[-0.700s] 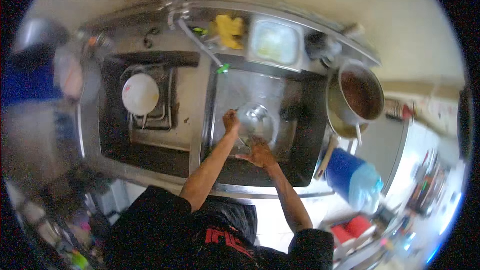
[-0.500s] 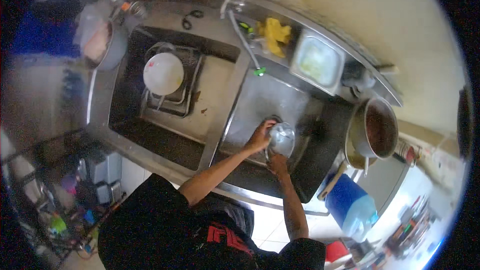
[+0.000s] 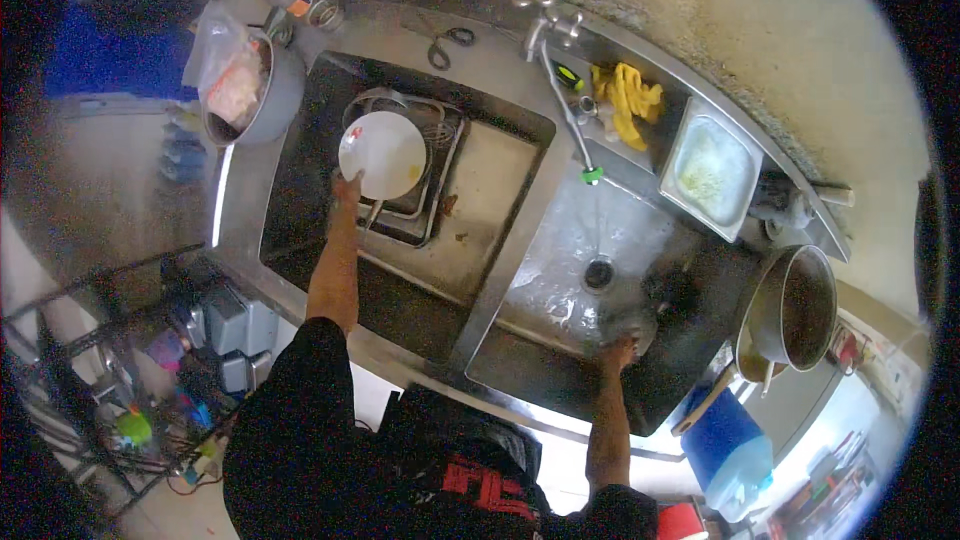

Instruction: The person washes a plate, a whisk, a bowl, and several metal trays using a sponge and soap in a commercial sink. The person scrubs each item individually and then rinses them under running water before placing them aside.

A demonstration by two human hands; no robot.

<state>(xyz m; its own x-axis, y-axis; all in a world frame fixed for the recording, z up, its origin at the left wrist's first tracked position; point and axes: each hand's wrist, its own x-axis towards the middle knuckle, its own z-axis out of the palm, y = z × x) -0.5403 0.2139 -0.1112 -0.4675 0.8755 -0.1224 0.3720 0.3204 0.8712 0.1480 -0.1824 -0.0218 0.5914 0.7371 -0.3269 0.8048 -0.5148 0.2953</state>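
Observation:
In the left basin a white plate [image 3: 382, 162] with red and yellowish marks lies on stacked metal trays [image 3: 440, 190]. At its near left rim is my left hand [image 3: 347, 188], fingers closed on the edge. My right hand [image 3: 621, 349] is low in the right basin, closed at the edge of a round metal bowl [image 3: 634, 328], which is blurred and hard to make out. A thin stream of water falls from the tap's green-tipped spout [image 3: 592, 176] toward the drain [image 3: 598, 275].
A metal tray of cloudy liquid [image 3: 712, 175] and a yellow cloth [image 3: 630, 105] rest behind the right basin. Stacked pots [image 3: 790, 305] stand at the right, near a blue jug [image 3: 715, 440]. A pot with a plastic bag [image 3: 270, 100] is at the left; black-handled scissors [image 3: 440, 48] lie behind.
My left hand has let go of the metal bowl and reached left to the white plate. My right hand has moved the bowl toward the right basin's near right part. The view has shifted.

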